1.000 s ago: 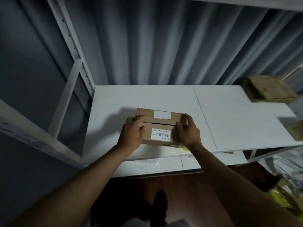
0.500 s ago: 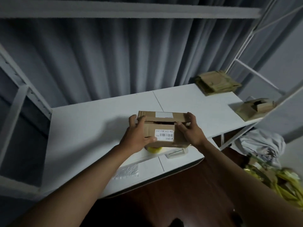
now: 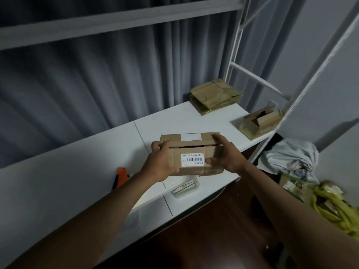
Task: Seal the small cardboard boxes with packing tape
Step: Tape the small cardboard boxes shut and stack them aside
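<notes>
A small brown cardboard box [image 3: 191,150] with two white labels is held between both hands, just above the front of the white shelf [image 3: 77,171]. Its top flaps are closed, with a dark slit between them. My left hand [image 3: 160,162] grips the box's left end, fingers over the top and thumb on the near face. My right hand [image 3: 225,154] grips its right end the same way. An orange tape dispenser [image 3: 121,176] lies on the shelf left of my left forearm, partly hidden by it.
A stack of flattened cardboard boxes [image 3: 215,96] lies at the back right of the shelf. An open small box [image 3: 260,121] sits at the right end by the white rack post [image 3: 314,74]. A small clear container [image 3: 184,187] lies under the held box. Bags [image 3: 291,160] lie on the floor to the right.
My view has swung right and the box has moved right along the shelf in both hands. The orange tape dispenser has come into sight to the left.
</notes>
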